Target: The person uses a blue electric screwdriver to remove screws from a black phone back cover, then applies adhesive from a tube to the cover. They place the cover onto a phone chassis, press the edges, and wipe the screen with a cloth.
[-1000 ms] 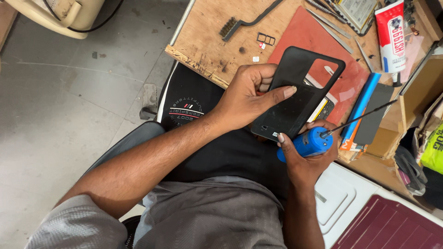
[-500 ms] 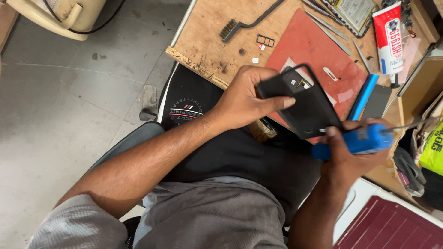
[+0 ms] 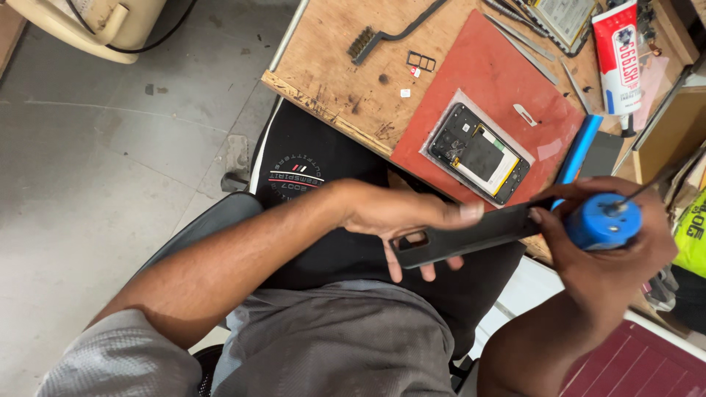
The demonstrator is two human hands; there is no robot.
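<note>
My left hand (image 3: 401,217) grips a black phone back cover (image 3: 463,237), held edge-on and level above my lap, with a camera cut-out near my fingers. My right hand (image 3: 603,254) holds a blue-handled screwdriver (image 3: 603,220) and also touches the cover's right end. The screwdriver's thin shaft points up to the right. On the red work mat (image 3: 478,81) lies an opened phone body (image 3: 479,153) with its battery and circuit board showing.
The wooden bench (image 3: 331,44) carries a black brush (image 3: 382,33), a SIM tray (image 3: 421,60), metal tweezers and pry tools (image 3: 526,51), a white and red glue tube (image 3: 616,55) and a blue bar (image 3: 577,154). Grey floor spreads to the left.
The back cover has come away from the phone body, which now lies on the red mat. My left hand has turned the cover edge-on and lowered it. My right hand moved right with the screwdriver.
</note>
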